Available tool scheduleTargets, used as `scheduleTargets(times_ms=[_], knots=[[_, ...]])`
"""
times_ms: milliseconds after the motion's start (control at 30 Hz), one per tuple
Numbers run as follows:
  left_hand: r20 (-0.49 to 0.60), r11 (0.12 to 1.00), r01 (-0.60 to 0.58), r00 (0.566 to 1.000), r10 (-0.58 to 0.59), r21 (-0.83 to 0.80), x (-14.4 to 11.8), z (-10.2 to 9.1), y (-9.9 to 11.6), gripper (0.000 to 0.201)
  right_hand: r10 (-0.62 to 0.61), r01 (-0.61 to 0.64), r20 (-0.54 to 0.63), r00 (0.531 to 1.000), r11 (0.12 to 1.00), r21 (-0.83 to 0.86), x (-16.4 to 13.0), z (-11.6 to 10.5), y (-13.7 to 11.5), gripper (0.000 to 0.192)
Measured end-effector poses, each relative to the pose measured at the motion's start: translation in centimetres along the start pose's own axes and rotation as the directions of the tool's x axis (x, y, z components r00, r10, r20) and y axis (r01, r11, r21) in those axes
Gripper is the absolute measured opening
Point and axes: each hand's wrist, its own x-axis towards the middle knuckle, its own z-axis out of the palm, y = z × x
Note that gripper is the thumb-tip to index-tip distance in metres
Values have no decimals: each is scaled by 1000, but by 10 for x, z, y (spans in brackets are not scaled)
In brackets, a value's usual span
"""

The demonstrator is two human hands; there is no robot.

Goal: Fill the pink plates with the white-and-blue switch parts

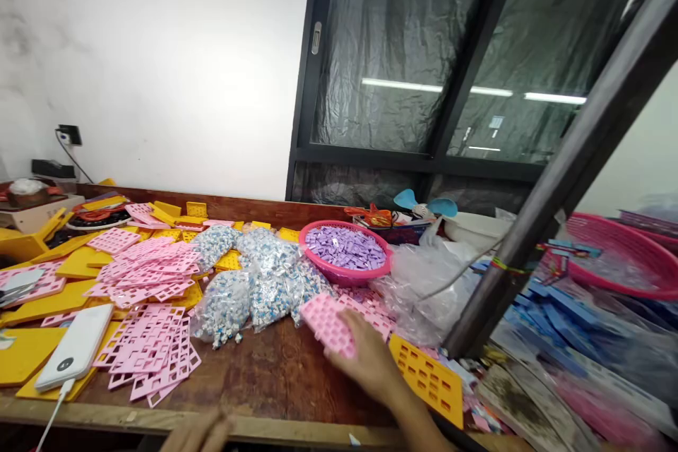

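Observation:
My right hand [371, 360] reaches over the brown wooden table [265, 374] and grips a pink plastic tray [331, 325] full of small pieces, tilted up off the surface. A yellow grid tray [429, 378] lies just right of that hand. My left hand [204, 434] sits at the table's front edge, partly cut off by the frame; its fingers look loosely curled and nothing shows in it. Behind the pink tray stands a pink basket [344, 272] of small purple pieces, next to clear bags of blue-white pieces [248, 282].
Pink grid frames [153, 353] and yellow trays [47, 304] cover the left of the table, with a white power bank [77, 346] on a cable. A slanted metal pole [556, 176] crosses the right side. Blue parts [545, 304] and another pink basket [619, 254] lie beyond it.

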Motion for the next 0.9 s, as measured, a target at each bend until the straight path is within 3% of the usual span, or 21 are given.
scheduleTargets(times_ms=[33, 100, 167, 267, 400, 533, 667, 733, 800, 900], knots=[[-28, 999, -12, 1000, 13, 31, 7, -5, 9, 38, -59, 57, 86, 995, 998, 20, -9, 2, -13, 79], [-118, 963, -24, 991, 57, 268, 31, -13, 25, 42, -110, 110, 206, 972, 994, 9, -26, 5, -39, 81], [-191, 918, 42, 981, 38, 395, 62, -15, 34, 48, -66, 77, 266, 962, 997, -30, -38, 7, -62, 75], [-114, 936, 76, 993, -39, 344, 106, -9, 36, 52, -32, 61, 327, 945, 995, -79, -45, 7, -85, 66], [-47, 967, 42, 998, -31, 253, 137, 0, 27, 43, -121, 147, 356, 927, 988, -47, -39, 5, -96, 47], [-50, 984, -8, 999, 17, 180, 142, -4, 19, 26, -285, 280, 286, 915, 958, 60, -18, 6, -95, 31], [-204, 985, 55, 979, -20, 165, 138, -10, 10, 31, -441, 408, 276, 854, 897, 172, 19, 18, -100, 64], [-278, 978, 121, 958, -70, 170, 136, -10, 5, 43, -446, 402, 296, 845, 894, 199, 38, 25, -108, 60], [-239, 976, 153, 965, -113, 156, 133, -9, 3, 51, -444, 386, 288, 849, 892, 236, 54, 33, -117, 58], [-120, 985, 161, 981, -153, 67, 128, -10, 4, 55, -437, 363, 264, 860, 886, 287, 69, 51, -130, 70]])
